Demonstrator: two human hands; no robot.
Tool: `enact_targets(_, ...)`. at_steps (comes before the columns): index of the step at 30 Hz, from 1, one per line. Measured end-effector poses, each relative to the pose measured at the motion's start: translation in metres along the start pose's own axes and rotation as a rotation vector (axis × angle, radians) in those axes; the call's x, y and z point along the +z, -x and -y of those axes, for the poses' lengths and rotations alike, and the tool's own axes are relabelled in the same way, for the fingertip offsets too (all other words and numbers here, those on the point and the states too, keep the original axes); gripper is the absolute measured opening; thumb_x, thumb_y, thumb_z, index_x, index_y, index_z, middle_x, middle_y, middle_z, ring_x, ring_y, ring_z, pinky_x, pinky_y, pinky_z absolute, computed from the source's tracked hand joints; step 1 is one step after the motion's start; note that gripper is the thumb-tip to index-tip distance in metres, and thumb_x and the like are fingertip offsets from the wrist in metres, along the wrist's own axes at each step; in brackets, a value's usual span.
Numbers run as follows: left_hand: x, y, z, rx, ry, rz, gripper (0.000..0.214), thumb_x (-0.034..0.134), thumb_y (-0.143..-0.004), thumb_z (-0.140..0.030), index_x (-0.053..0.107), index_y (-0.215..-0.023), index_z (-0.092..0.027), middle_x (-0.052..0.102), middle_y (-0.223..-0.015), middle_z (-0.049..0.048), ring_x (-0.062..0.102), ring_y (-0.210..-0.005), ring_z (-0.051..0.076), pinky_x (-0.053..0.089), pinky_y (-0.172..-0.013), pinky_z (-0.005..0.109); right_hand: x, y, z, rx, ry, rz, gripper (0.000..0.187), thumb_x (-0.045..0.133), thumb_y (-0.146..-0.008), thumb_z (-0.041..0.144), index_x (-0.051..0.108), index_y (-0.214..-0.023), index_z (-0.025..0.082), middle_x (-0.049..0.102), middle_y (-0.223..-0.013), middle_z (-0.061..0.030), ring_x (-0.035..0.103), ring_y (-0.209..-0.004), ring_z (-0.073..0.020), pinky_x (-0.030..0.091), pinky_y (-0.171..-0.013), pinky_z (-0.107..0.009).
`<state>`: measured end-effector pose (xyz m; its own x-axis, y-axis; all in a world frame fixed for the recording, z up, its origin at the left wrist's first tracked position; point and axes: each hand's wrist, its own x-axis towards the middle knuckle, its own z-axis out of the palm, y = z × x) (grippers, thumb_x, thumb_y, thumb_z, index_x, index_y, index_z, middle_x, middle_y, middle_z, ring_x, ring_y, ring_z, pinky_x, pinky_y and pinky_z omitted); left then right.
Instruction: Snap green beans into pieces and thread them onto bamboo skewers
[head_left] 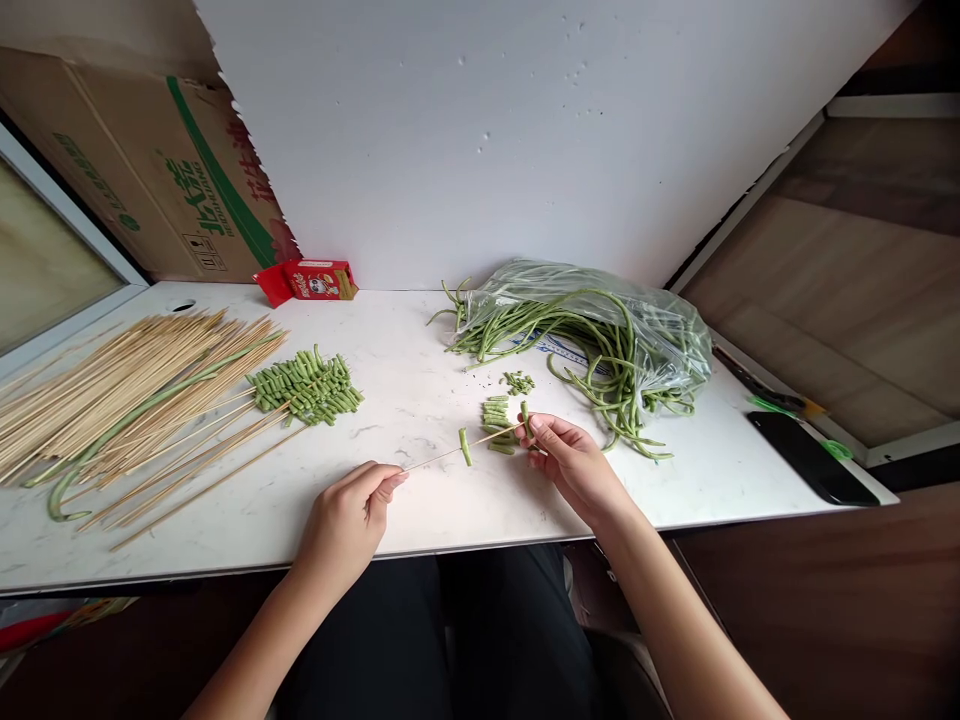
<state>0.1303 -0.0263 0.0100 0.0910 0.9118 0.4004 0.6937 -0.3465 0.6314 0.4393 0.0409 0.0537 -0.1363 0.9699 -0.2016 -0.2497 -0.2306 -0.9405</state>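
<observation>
Skewer (435,459) ctr frame, btwn L hand (349,512) (pinching end) & R hand (568,458) (pinching bean pc. (525,418)); white tabletop (420,380); carton (142,170) upper L.

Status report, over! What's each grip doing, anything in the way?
Left grip closed on stick. Right grip pinching bean piece at stick's tip. Another piece threaded mid-stick. Cut beans beyond, apparently not blocking.

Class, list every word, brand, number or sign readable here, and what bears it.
"北大荒": cardboard box, green.
"BEIDAHUANG": same box, smaller.
"花生油", seemingly, blurred: same box, red.
Too small or blurred to read: the box's other green print and framed symbols; red packet lettering; plastic bag blue print.
</observation>
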Motion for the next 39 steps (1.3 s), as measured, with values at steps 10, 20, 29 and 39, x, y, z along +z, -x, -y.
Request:
enact_targets(10,-0.001,-0.001,-0.003,-0.001,-0.015,-0.008,0.024,0.054,-0.107,-0.029,0.074,-0.099,-0.021,0.074,-0.085,0.0021,0.067,-0.074,0.015,0.049,-0.068,0.026,-0.002,0.001,-0.001,-0.009,-0.019,0.014,0.029,0.092,-0.079,0.048,0.082,-0.09,0.024,0.07,-0.092,-0.0024,0.057,-0.083,-0.0145,0.044,-0.067,-0.026)
enact_targets(20,-0.001,0.0,-0.003,-0.006,-0.005,-0.024,0.024,0.053,-0.107,-0.029,0.074,-0.099,-0.021,0.075,-0.087,0.0025,0.068,-0.075,0.016,0.05,-0.068,0.025,-0.004,-0.004,-0.005,-0.071,-0.061,0.038,0.032,0.096,-0.074,0.045,0.087,-0.096,0.025,0.075,-0.092,-0.0036,0.058,-0.08,-0.0167,0.05,-0.075,-0.032)
enact_targets(29,-0.001,-0.001,-0.006,-0.007,-0.003,-0.035,0.026,0.053,-0.107,-0.032,0.075,-0.098,-0.02,0.078,-0.092,0.005,0.07,-0.078,0.017,0.052,-0.071,0.026,-0.007,-0.006,-0.007,-0.049,-0.122,0.0,0.033,0.099,-0.07,0.039,0.087,-0.098,0.027,0.079,-0.097,-0.0025,0.066,-0.09,-0.0174,0.054,-0.087,-0.032)
enact_targets(39,-0.002,-0.001,-0.005,0.0,-0.026,-0.024,0.024,0.054,-0.106,-0.028,0.075,-0.099,-0.02,0.073,-0.084,0.0023,0.067,-0.074,0.015,0.049,-0.069,0.025,-0.008,-0.005,-0.009,-0.035,-0.095,-0.003,0.034,0.098,-0.072,0.042,0.086,-0.1,0.027,0.08,-0.098,-0.0033,0.068,-0.092,-0.0186,0.055,-0.09,-0.034)
